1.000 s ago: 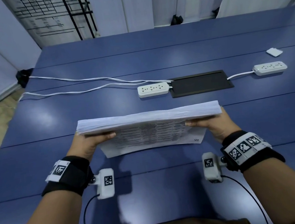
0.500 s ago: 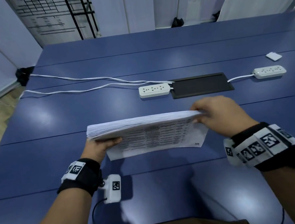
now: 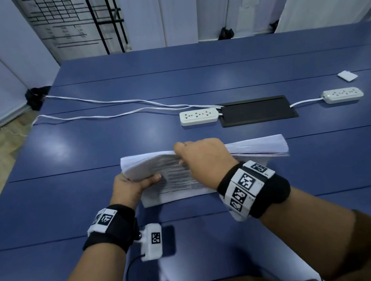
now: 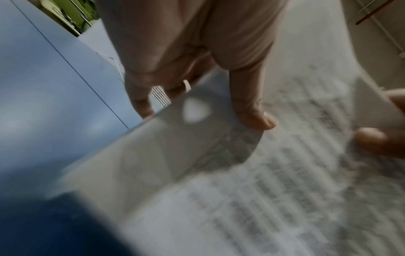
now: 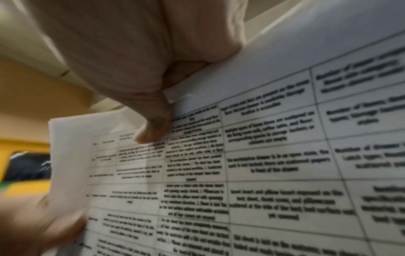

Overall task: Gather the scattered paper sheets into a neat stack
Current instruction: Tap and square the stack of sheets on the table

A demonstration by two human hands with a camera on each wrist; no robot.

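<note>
A thick stack of printed paper sheets (image 3: 257,146) stands on its long edge on the blue table (image 3: 173,83), leaning toward me, its face covered in a printed table (image 5: 274,164). My left hand (image 3: 136,183) grips the stack's left end, thumb (image 4: 256,119) on the printed face and fingers behind. My right hand (image 3: 200,155) has crossed to the stack's top edge near the middle and pinches it, thumb (image 5: 153,133) on the front and fingers over the back. The stack's right end stands free.
Two white power strips (image 3: 199,116) (image 3: 342,95) lie beyond the stack on either side of a black inset panel (image 3: 256,110), with white cables (image 3: 105,108) trailing left. A small white card (image 3: 347,75) lies far right. The table's left edge drops to the floor.
My right hand left the stack's right end and moved left along the top edge to its middle. The left hand kept its grip on the left end.
</note>
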